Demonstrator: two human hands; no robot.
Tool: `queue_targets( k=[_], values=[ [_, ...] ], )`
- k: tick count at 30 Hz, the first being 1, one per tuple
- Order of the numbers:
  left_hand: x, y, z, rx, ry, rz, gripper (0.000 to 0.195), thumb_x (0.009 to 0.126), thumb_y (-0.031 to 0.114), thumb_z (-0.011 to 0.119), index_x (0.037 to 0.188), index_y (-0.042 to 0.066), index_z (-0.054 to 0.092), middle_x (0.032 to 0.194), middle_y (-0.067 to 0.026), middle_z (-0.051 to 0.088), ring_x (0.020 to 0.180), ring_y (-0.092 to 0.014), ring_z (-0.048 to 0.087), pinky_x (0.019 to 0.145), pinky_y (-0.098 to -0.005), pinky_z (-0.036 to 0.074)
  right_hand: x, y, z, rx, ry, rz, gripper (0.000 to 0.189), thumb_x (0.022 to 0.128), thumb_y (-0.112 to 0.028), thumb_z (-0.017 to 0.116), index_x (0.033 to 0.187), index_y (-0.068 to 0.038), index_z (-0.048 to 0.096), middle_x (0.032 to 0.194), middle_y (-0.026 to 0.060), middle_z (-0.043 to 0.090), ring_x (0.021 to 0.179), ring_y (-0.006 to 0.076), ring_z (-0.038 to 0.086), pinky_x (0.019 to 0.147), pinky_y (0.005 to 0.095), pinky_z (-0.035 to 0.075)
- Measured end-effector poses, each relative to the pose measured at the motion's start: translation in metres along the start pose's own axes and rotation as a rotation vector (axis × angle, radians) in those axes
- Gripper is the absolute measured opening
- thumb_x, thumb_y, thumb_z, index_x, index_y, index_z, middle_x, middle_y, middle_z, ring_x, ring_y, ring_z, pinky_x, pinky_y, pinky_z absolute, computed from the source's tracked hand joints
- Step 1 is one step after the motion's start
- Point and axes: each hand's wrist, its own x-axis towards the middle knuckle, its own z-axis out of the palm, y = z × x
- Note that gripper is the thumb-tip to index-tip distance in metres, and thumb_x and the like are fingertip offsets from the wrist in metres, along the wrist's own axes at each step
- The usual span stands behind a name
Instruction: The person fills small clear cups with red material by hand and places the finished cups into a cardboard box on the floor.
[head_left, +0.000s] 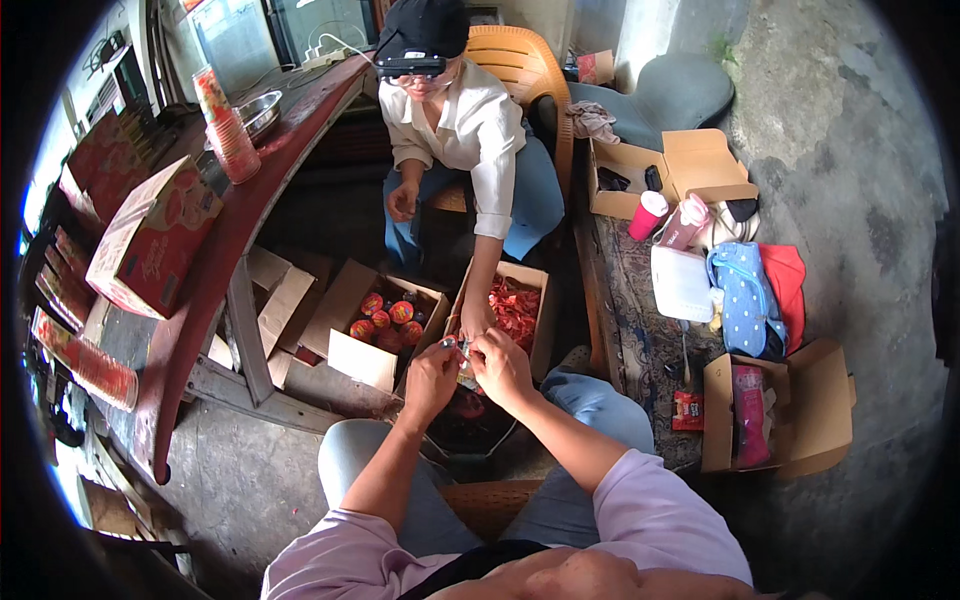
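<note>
My left hand (433, 381) and my right hand (501, 369) are close together in front of me, fingertips pinched around something small and shiny; the fingers hide most of it. A co-worker's hand (478, 315) reaches in just beyond them, beside a cardboard box of red wrapped pieces (516, 315). Below my hands, between my knees, is a dark container with a metal handle (491, 451). Left of my hands stands an open cardboard box (363, 369) that holds several round items with red and yellow tops (381, 319).
A red-edged table (196, 300) at left carries stacked printed cups (229, 142), a printed carton (154, 240) and a metal bowl (260, 112). The co-worker (457, 120) sits opposite. At right, a low patterned bench (637, 330) holds tumblers, a blue dotted cloth item (746, 296) and open boxes.
</note>
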Motion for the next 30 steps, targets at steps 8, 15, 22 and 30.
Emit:
queue_targets(
  k=[8,15,22,30],
  values=[
    [-0.003,0.005,-0.004,0.009,-0.013,0.007,0.011,0.083,0.008,0.064,0.088,0.000,0.068,0.089,-0.0180,0.066,0.080,-0.039,0.065,0.069,-0.0441,0.052,-0.005,0.003,0.007,-0.091,-0.015,-0.122,0.010,0.076,-0.001,0.065,0.086,-0.002,0.063,0.089,0.0134,0.058,0.089,0.0329,0.061,0.079,0.0420,0.052],
    [-0.005,0.019,-0.001,-0.054,-0.017,0.044,0.012,0.082,0.009,0.063,0.089,0.001,0.068,0.089,-0.0172,0.066,0.080,-0.039,0.065,0.069,-0.0443,0.052,-0.002,0.020,0.018,-0.098,-0.038,-0.055,0.017,0.072,0.002,0.064,0.088,-0.001,0.060,0.094,0.0175,0.059,0.092,0.0369,0.061,0.079,0.0442,0.052],
    [-0.004,0.005,-0.005,0.002,0.005,-0.007,0.012,0.082,0.010,0.063,0.087,0.000,0.069,0.088,-0.0179,0.066,0.080,-0.039,0.065,0.069,-0.0456,0.053,0.004,0.003,-0.002,-0.028,0.017,-0.057,0.009,0.076,-0.002,0.066,0.084,-0.003,0.062,0.085,0.0129,0.060,0.082,0.0328,0.063,0.072,0.0419,0.052],
    [-0.007,0.012,-0.007,0.016,-0.096,-0.086,0.015,0.083,0.012,0.064,0.093,0.003,0.070,0.098,-0.0190,0.067,0.087,-0.040,0.065,0.075,-0.0451,0.052,-0.001,0.003,0.006,-0.120,-0.020,-0.127,0.009,0.077,-0.001,0.064,0.086,-0.004,0.064,0.085,0.0130,0.061,0.085,0.0328,0.063,0.073,0.0419,0.052]
  ],
)
